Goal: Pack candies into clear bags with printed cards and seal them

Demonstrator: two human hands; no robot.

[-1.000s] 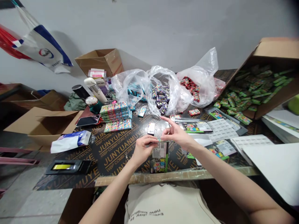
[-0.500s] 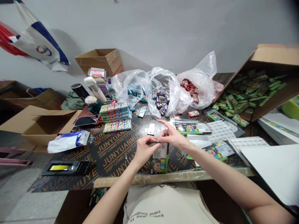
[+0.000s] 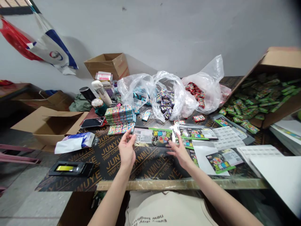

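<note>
My left hand (image 3: 127, 150) pinches the left end of a flat printed packet (image 3: 154, 137), black and green with a white barcode label, held sideways above the dark printed board (image 3: 113, 160). My right hand (image 3: 180, 151) hovers at the packet's right end with fingers spread, touching or almost touching its lower edge. More flat packets of the same kind (image 3: 195, 133) lie just right of it. A stack of colourful boxes (image 3: 119, 113) stands behind my left hand.
Three clear plastic bags (image 3: 169, 94) of small wrapped items sit at the back. A tipped cardboard box (image 3: 270, 88) full of green packs is at the right. White label sheets (image 3: 254, 150), open cartons (image 3: 49, 125), bottles (image 3: 101, 92), a phone (image 3: 91, 122) and a black tray (image 3: 70, 169) lie around.
The packet hung upright between both hands near the table edge. Now it is turned sideways and moved further out. My right hand has let go and opened.
</note>
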